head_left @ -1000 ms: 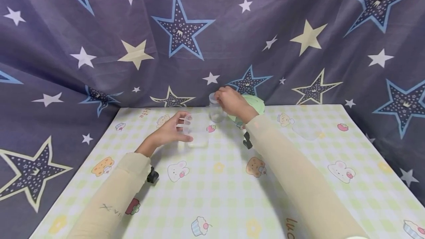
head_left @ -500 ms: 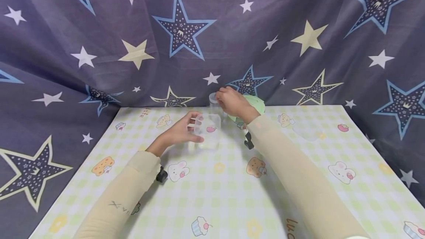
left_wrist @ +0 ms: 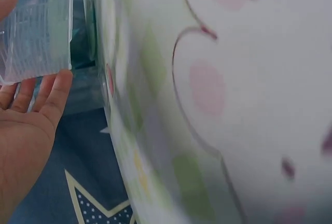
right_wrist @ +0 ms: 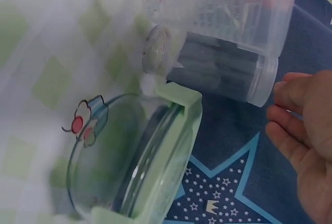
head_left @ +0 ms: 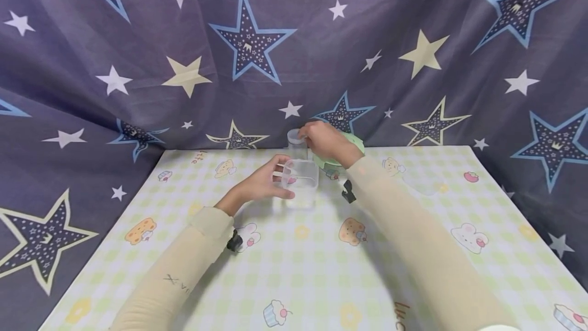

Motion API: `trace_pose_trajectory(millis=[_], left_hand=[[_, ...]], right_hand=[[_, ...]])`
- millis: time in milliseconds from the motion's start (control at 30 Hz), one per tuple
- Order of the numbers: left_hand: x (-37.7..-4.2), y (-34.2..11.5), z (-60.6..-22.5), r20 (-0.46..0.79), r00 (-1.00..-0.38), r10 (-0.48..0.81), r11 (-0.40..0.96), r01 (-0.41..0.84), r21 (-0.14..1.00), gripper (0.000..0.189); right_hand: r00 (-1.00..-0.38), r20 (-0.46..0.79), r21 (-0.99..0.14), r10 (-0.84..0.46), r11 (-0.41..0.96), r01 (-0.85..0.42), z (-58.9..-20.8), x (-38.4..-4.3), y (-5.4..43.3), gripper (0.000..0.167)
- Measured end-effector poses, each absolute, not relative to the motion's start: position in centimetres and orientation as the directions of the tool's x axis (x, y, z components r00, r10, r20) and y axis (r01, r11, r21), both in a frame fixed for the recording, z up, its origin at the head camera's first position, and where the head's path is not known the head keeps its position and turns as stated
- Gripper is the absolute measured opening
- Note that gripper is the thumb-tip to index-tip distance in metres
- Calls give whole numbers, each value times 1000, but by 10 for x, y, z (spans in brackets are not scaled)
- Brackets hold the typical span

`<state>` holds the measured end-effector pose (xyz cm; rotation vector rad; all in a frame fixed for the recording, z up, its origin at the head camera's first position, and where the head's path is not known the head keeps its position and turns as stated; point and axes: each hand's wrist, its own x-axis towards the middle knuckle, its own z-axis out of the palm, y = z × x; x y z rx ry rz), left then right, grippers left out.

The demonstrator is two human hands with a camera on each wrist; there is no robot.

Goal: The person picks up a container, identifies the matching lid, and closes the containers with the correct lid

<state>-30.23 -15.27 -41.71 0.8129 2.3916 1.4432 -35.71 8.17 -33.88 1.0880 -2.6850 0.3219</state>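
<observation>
My left hand (head_left: 263, 183) grips a translucent plastic container (head_left: 303, 195) with thin handle strips at its side. In the left wrist view the fingers (left_wrist: 54, 97) lie along one side of this container, the thumb on the opposite side. Behind it stands a clear jar (head_left: 296, 150) with a pale lid (head_left: 296, 135). My right hand (head_left: 323, 139) is beside that lid, its fingers loosely bent. The right wrist view has the thumb tip right at the lid's edge, the other fingertips (right_wrist: 275, 130) just off it. The container overlaps the jar in both wrist views.
A glass bowl (right_wrist: 119, 156) with a green clip lid (right_wrist: 171, 167) stands next to the jar, partly behind my right hand. A thin clear flat piece (head_left: 424, 190) lies on the checked tablecloth (head_left: 294, 269) to the right. A star-patterned curtain (head_left: 138, 55) hangs along the table's back edge.
My left hand has moved right with the plastic container, which now stands in front of the jar. The right hand has shifted slightly right at the jar's lid; the jar stays in place.
</observation>
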Motion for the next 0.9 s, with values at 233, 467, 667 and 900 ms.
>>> trace_pose_trajectory(millis=[233,467,667,900], left_hand=[[-303,-143,-422,77,-813,577,348,330,877,95],[-301,-129,-421,64,-815,576,360,323,875,93],[-298,-120,-425,31,-825,565,411,314,856,91],[-294,-112,-426,43,-810,584,389,327,861,88]], right_hand=[[-684,291,-97,-669,691,-716,-338,-352,92,29],[-693,288,-94,-661,700,-707,-343,-346,114,29],[-682,327,-65,-654,705,-706,-349,-339,138,24],[-673,362,-59,-645,704,-708,-354,-330,166,22]])
